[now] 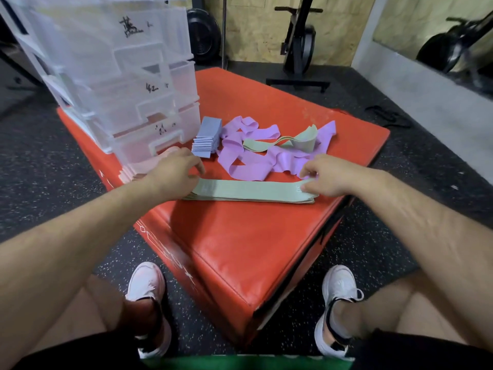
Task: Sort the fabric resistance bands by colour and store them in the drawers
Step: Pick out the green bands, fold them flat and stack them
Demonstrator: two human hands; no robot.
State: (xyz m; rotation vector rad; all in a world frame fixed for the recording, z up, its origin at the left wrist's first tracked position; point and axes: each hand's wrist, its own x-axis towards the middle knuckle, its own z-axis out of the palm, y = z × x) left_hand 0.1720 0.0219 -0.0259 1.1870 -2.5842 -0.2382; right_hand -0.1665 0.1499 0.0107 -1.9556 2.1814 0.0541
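White shoes point(146, 284) on speckled black floor point(373, 236), one on each side of the red box point(240, 236).

On the box, near edge: green stack point(250, 189) of bands, flat, long side across the view.
- Left hand point(170, 174): lies over the stack's left end with fingers bent down. Can't tell if it grips or just presses.
- Right hand point(328, 174): thumb and fingers pinch the right end.

Just left of the left hand: pink stack point(130, 170), against the foot of the drawers.

Behind the green stack: purple bands point(256, 166), a loose tangle mid-box. One loose green band point(280, 142) lies on top of it.

Left of the tangle: blue stack point(206, 140), folded, tilted, beside the drawers.

Back-left corner of the box: clear plastic drawers point(120, 76), several tiers with handwritten labels on the fronts, not legible.

Far: exercise bike point(298, 44) on the floor against the wood-panel wall point(253, 28).
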